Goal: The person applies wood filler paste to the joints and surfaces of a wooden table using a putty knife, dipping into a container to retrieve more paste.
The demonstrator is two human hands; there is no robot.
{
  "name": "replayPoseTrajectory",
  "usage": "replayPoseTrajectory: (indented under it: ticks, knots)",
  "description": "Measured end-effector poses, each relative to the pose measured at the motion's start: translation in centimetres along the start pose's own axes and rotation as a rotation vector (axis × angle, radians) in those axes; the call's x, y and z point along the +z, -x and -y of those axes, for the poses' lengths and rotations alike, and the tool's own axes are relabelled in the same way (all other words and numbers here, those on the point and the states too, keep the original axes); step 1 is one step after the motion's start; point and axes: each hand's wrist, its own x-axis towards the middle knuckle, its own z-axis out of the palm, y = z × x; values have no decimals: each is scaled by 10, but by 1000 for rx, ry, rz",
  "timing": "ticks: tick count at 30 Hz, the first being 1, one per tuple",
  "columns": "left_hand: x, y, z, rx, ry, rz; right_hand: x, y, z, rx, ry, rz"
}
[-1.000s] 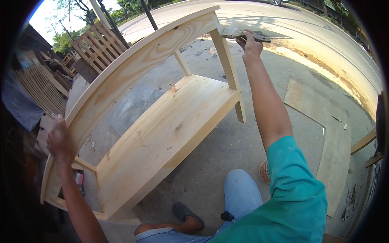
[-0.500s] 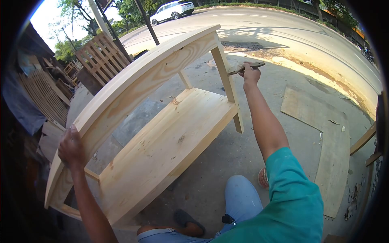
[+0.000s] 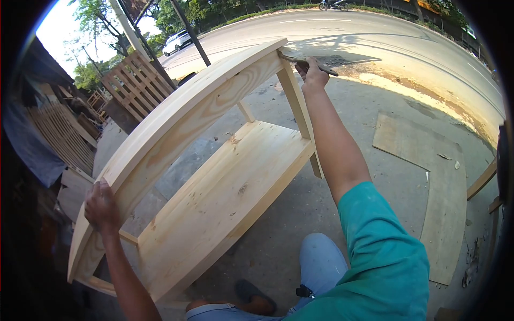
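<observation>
A pale, unpainted wooden table (image 3: 176, 120) with a lower shelf (image 3: 225, 192) stands tilted in front of me. My left hand (image 3: 101, 207) is closed around the near left edge of its top. At the far right corner, my right hand (image 3: 315, 76) grips a paintbrush (image 3: 327, 69) by its handle. The bristle end meets the top of the table leg (image 3: 294, 96), just below the tabletop; my fingers partly cover the brush.
A flat angular board (image 3: 412, 142) lies on the concrete floor to the right. Slatted wooden pallets (image 3: 134, 80) lean at the back left. Beyond is a road (image 3: 375, 32) with a white car (image 3: 178, 41) and a motorcycle (image 3: 333, 5). My knee (image 3: 321, 257) is close to the shelf.
My right hand has moved the brush up the leg to the corner under the tabletop. The left hand keeps its hold. The car has moved left, and a motorcycle has come into view.
</observation>
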Motion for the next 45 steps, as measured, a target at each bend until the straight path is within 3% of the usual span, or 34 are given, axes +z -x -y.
replayPoseTrajectory:
  ticks: [3, 7, 9, 14, 18, 23, 27, 30, 36, 38, 40, 43, 45]
  knots:
    - [-1, 1, -1, -10, 8, 1, -51, 2, -9, -7, 137, -45]
    - [7, -7, 5, -44, 21, 32, -159, 13, 3, -98, 652, 0]
    - [5, -9, 1, -76, 8, 57, -214, 38, 45, -150, 779, 97]
    - [25, -15, 22, -116, -5, 147, -339, 125, 184, 44, 1119, 225]
    - [61, -31, 65, 73, 6, 5, -409, 187, 246, 192, 1385, 253]
    - [74, -31, 65, 245, 36, -247, -521, 206, 214, 212, 1836, 275]
    - [79, -31, 63, 277, 18, -276, -580, 196, 156, 24, 2001, 296]
    - [83, -32, 62, 279, 11, -277, -606, 193, 137, 116, 2164, 317]
    - [81, -37, 73, 288, 17, -266, -547, 216, 178, 84, 2026, 147]
    - [77, -38, 74, 228, 22, -213, -548, 223, 190, 160, 2009, 197]
    - [66, -45, 73, 0, -4, 49, -541, 228, 199, 303, 1958, 257]
    - [39, -32, 28, -130, 6, 86, -564, 217, 198, 463, 1769, 433]
    - [36, -29, 24, -120, 35, 71, -567, 215, 198, 524, 1534, 299]
